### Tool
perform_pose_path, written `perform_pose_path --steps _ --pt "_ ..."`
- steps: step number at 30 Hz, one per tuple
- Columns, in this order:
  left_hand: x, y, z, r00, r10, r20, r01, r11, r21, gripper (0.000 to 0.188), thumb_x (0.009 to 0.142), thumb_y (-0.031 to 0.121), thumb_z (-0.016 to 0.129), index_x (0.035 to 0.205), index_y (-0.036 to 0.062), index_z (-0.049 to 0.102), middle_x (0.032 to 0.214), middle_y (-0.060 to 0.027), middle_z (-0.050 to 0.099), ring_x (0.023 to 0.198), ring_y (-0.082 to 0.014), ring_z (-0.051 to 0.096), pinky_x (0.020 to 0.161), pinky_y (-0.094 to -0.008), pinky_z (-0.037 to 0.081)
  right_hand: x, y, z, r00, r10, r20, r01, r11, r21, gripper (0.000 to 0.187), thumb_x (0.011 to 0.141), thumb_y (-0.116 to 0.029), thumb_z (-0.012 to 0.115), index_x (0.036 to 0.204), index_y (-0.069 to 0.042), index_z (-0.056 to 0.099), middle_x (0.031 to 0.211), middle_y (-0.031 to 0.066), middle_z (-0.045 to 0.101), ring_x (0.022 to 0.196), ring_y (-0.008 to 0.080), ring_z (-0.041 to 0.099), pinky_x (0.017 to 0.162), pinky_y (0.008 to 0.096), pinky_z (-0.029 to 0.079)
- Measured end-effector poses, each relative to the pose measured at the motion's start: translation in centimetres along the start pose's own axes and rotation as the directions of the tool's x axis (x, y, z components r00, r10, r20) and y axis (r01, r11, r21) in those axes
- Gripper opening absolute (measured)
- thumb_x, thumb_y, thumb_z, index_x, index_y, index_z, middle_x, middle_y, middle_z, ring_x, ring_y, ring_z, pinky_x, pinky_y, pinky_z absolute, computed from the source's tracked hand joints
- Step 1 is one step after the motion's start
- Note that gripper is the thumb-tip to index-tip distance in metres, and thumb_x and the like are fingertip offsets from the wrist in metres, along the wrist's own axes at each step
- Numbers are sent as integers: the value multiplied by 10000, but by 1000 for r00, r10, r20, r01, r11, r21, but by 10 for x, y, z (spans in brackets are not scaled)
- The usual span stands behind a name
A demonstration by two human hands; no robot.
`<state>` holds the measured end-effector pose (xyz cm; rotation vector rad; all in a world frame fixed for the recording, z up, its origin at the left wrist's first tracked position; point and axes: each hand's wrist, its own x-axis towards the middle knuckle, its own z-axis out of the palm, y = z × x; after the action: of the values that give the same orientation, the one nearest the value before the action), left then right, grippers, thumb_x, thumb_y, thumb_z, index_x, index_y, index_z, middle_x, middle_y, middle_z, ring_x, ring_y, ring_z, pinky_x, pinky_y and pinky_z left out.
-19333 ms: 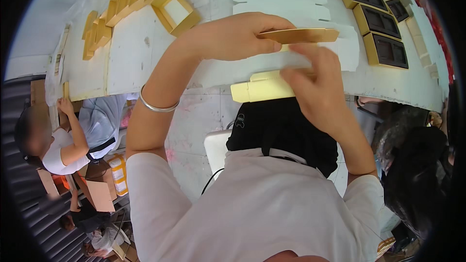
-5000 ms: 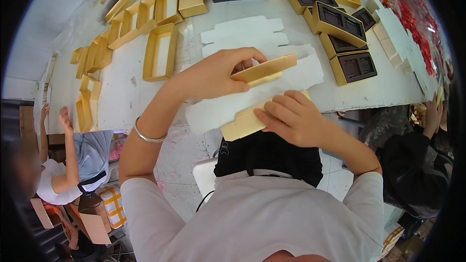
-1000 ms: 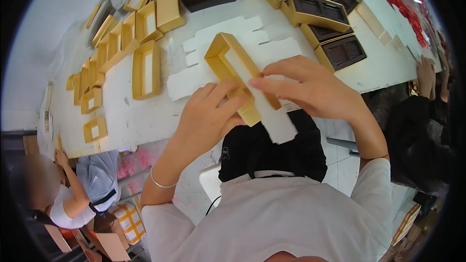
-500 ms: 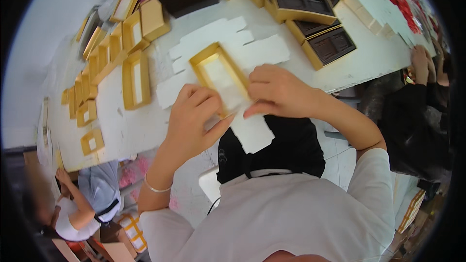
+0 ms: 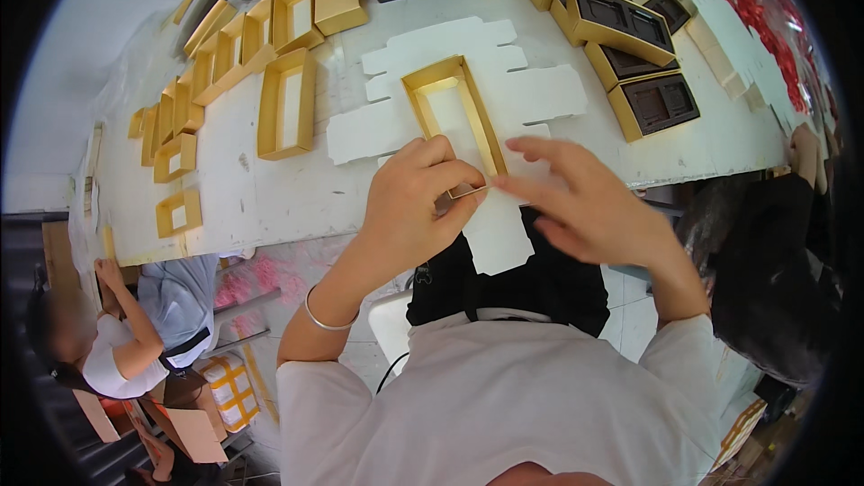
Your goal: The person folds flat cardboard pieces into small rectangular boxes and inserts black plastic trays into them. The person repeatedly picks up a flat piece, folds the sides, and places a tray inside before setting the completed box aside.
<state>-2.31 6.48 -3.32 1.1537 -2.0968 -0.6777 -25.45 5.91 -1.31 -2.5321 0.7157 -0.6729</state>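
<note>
In front of me a gold open-topped cardboard box (image 5: 487,130) with a pale inside bottom rests on flat white die-cut card sheets (image 5: 450,36). My left hand (image 5: 418,198) pinches the box's near wall at its near left end, thumb outside and fingers over the rim. Beside the near right corner is my right hand (image 5: 580,198), its fingers spread and slightly blurred. Whether its index fingertip touches the box, I cannot tell. A white flap of the sheet hangs past the table edge toward my lap.
Several gold boxes (image 5: 310,108) stand along the table's left side. At the back right, gold boxes with dark brown inserts (image 5: 661,106) are piled. White card blanks (image 5: 729,45) and red shiny material (image 5: 760,13) lie beyond. Another person (image 5: 117,342) is at the lower left.
My right hand has let go of the box's right wall and spread its fingers. My left hand has shifted along to the near wall. The whole view has shifted slightly.
</note>
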Motion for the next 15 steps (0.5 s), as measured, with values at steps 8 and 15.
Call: perform_pose_path --steps 8,15 --pt "4 3 -18 979 -61 195 126 932 -341 310 922 168 614 1170 23 498 898 -57 590 737 -106 528 661 -260 442 19 4 34 909 236 -345 -106 928 356 274 755 -69 749 974 -34 587 854 62 589 683 198 532 646 334 438" --pt "-5 4 -2 977 -208 49 209 877 -433 276 935 122 584 1160 34 450 1182 -118 517 840 -126 519 740 -263 435 25 -5 37 912 109 -396 -141 989 -52 260 773 -112 724 985 -40 592 942 45 554 700 185 504 622 305 419"
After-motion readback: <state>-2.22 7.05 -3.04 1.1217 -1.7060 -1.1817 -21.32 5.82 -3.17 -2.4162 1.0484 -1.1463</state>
